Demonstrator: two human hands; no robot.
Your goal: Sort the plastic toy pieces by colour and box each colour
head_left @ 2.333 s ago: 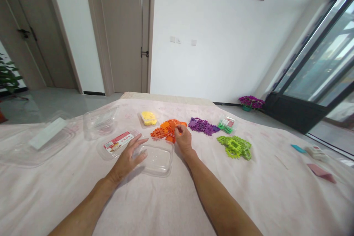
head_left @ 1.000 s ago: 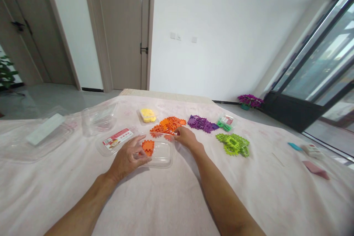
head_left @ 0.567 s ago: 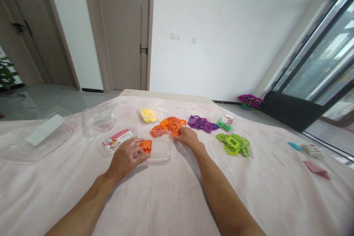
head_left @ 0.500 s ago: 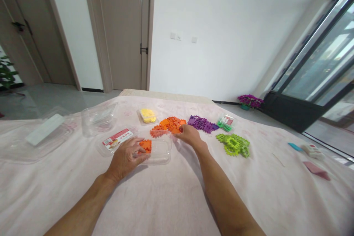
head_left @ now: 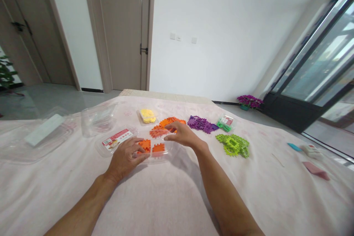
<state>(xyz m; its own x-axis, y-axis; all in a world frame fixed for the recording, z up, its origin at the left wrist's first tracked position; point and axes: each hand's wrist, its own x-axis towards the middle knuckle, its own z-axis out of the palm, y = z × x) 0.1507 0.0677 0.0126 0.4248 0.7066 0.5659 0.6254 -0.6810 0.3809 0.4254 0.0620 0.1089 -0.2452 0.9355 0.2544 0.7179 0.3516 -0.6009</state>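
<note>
My left hand (head_left: pixel 125 156) lies on the near left end of a clear plastic box (head_left: pixel 166 154), fingers curled over its rim and holding it. Two orange interlocking pieces (head_left: pixel 151 146) lie inside the box. My right hand (head_left: pixel 183 136) hovers just above the box's far right end, fingers stretched out to the left with nothing visible in them. Right behind it sits the pile of orange pieces (head_left: pixel 162 127) on the pink cloth.
A red-labelled lid (head_left: pixel 116 139) lies left of the box. Behind are yellow pieces (head_left: pixel 148 115), a purple pile (head_left: pixel 201 123), a small box of green pieces (head_left: pixel 225 122) and a lime-green pile (head_left: pixel 234 145). Clear containers (head_left: pixel 96 120) stand at the left; small items (head_left: pixel 312 151) lie far right.
A second orange piece now lies in the box. My right hand came from the orange pile to above the box and let the piece go. My left hand stays on the box.
</note>
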